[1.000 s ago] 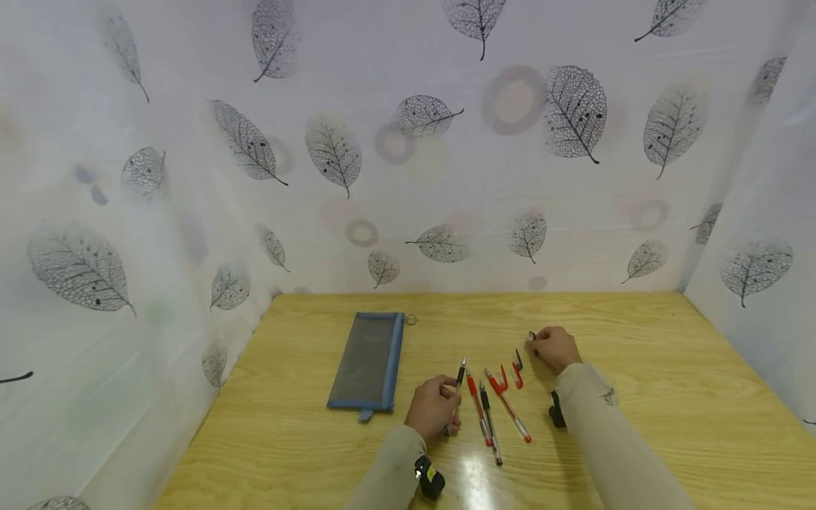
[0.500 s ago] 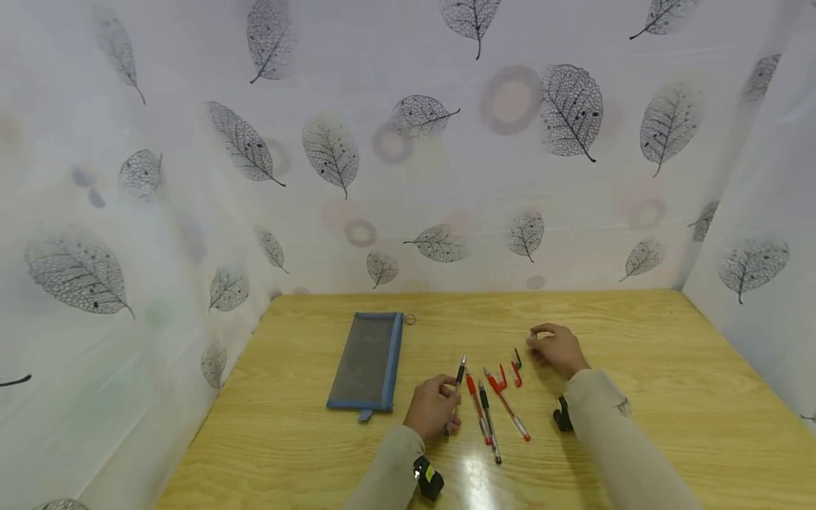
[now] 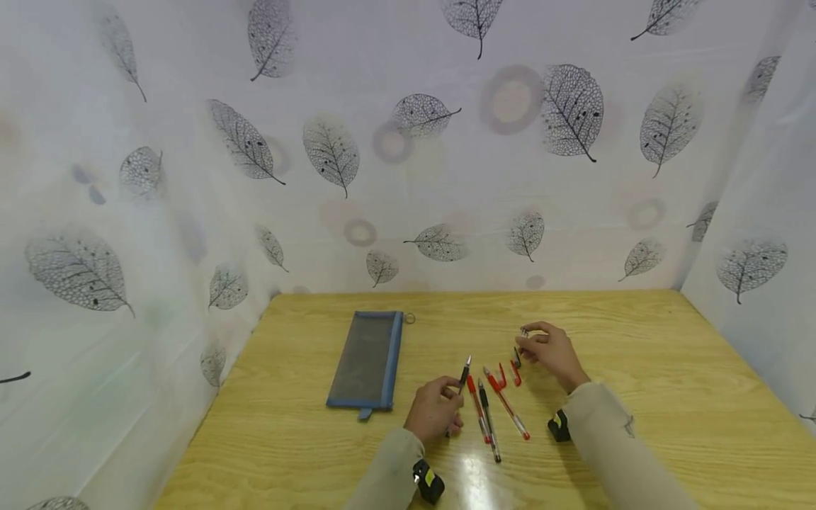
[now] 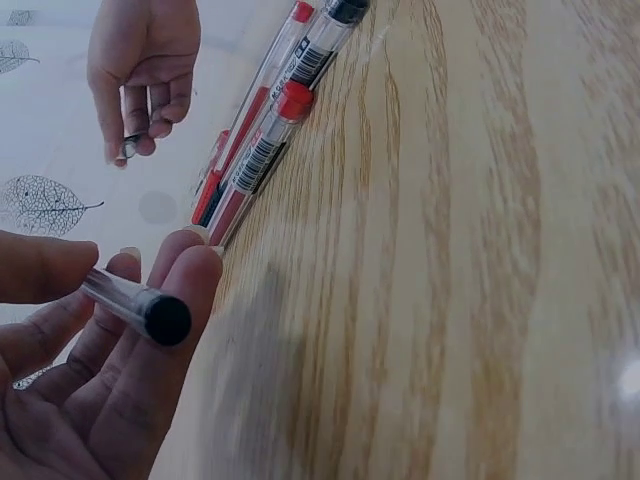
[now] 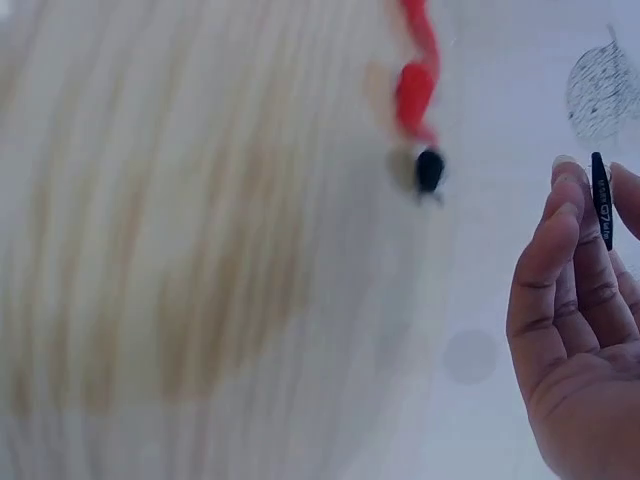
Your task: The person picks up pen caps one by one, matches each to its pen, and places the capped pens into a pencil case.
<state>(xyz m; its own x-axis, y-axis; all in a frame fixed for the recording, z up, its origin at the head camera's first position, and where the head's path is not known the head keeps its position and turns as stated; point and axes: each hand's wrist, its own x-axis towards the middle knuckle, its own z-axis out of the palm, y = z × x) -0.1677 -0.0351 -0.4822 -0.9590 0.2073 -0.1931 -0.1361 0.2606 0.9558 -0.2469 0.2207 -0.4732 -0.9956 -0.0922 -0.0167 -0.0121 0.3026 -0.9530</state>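
In the head view my left hand [image 3: 434, 409] pinches an uncapped black gel pen [image 3: 465, 374], its tip pointing up and away. The pen's dark end shows in the left wrist view, between thumb and fingers. My right hand [image 3: 553, 354] is raised at the right, holding a small black pen cap [image 5: 602, 200] between thumb and fingertips; lettering runs along its clip. Between the hands lie a red pen [image 3: 506, 405], a black pen [image 3: 486, 411] and another red pen [image 3: 474, 398], all uncapped. Beyond them are two red caps [image 3: 515, 372] and a black cap [image 3: 517, 358].
A grey mesh zip pouch [image 3: 366, 361] with blue edging lies flat to the left of the hands, a small ring [image 3: 410, 319] at its far corner. The wooden table [image 3: 669, 354] meets leaf-printed sheeting [image 3: 446, 184] at the back and sides.
My right hand has shifted slightly left, bringing its cap nearer the loose black cap. The pen in my left hand now leans a little more to the right; that hand has barely moved.
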